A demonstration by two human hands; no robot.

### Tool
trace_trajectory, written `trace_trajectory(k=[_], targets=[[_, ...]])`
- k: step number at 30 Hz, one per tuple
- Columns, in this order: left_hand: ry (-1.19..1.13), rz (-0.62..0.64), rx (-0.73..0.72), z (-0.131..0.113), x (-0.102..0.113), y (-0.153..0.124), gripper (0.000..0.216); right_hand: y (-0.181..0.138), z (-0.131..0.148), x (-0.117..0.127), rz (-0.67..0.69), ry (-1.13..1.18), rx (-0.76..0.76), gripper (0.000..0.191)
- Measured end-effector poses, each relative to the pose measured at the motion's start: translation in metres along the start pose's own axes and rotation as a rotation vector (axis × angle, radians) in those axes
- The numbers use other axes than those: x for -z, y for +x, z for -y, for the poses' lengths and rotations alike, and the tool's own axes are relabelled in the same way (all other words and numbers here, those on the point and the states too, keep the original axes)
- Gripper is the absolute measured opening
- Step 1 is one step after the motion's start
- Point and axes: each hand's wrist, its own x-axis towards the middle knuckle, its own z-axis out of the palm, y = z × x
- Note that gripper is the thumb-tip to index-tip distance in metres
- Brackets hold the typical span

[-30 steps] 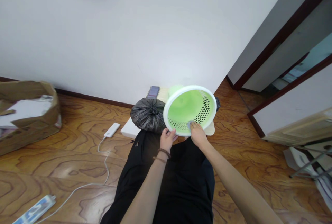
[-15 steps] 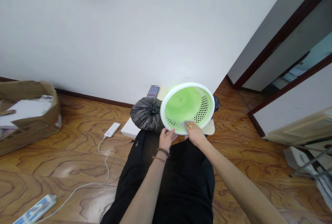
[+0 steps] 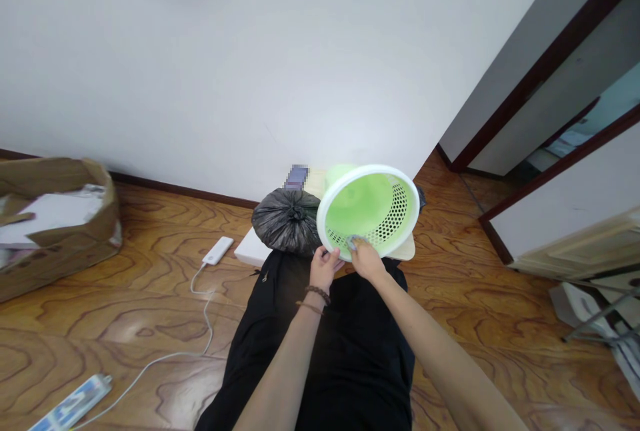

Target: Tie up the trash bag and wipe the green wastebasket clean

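Observation:
A light green plastic basket (image 3: 356, 201) with a white rim and a perforated side lies tilted in front of me, its mouth facing me. My left hand (image 3: 325, 264) grips the near left part of the rim, thumb on top. Inside the near wall, my right hand (image 3: 365, 259) is closed on a small greyish cloth (image 3: 352, 242) pressed to the perforated surface. Most of the cloth is hidden by the fingers. Just left of the basket sits a knotted black plastic bag (image 3: 286, 221).
A pale wooden board (image 3: 407, 249) lies beneath the basket. Left of the bag are a white box (image 3: 251, 248) and a white corded device (image 3: 218, 250) on the floor. Farther left stand a cardboard box (image 3: 65, 248) and a power strip (image 3: 75, 406). A wall (image 3: 240, 71) rises behind.
The basket has shifted slightly right and turned a little. My right hand, with the cloth, has slid left along the inner wall towards my left hand, which still holds the rim.

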Motion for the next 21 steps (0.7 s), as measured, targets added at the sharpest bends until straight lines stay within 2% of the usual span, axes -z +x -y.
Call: trace_trajectory(k=[4, 7, 9, 12, 16, 18, 21], targets=[[0.006, -0.002, -0.015, -0.002, 0.001, -0.001, 0.038, 0.0, 0.012, 0.003, 0.054, 0.148, 0.076, 0.04], [0.026, -0.013, 0.006, -0.005, -0.001, -0.002, 0.036, 0.001, 0.001, 0.013, 0.105, 0.064, 0.216, 0.042], [0.033, -0.017, 0.008, -0.006, -0.003, -0.001, 0.034, 0.003, -0.01, 0.023, 0.105, -0.057, 0.24, 0.043], [0.031, -0.02, -0.001, -0.007, -0.005, -0.001, 0.033, 0.009, -0.025, 0.04, -0.005, -0.223, 0.137, 0.042], [0.028, -0.024, 0.0, -0.008, -0.005, -0.002, 0.034, 0.014, -0.037, 0.053, -0.148, -0.317, 0.029, 0.043], [0.027, -0.027, -0.001, -0.007, -0.004, -0.002, 0.035, 0.012, -0.04, 0.049, -0.146, -0.329, 0.022, 0.043], [0.019, -0.017, 0.001, -0.004, -0.003, -0.002, 0.037, 0.006, -0.034, 0.032, -0.067, -0.291, -0.028, 0.041]])
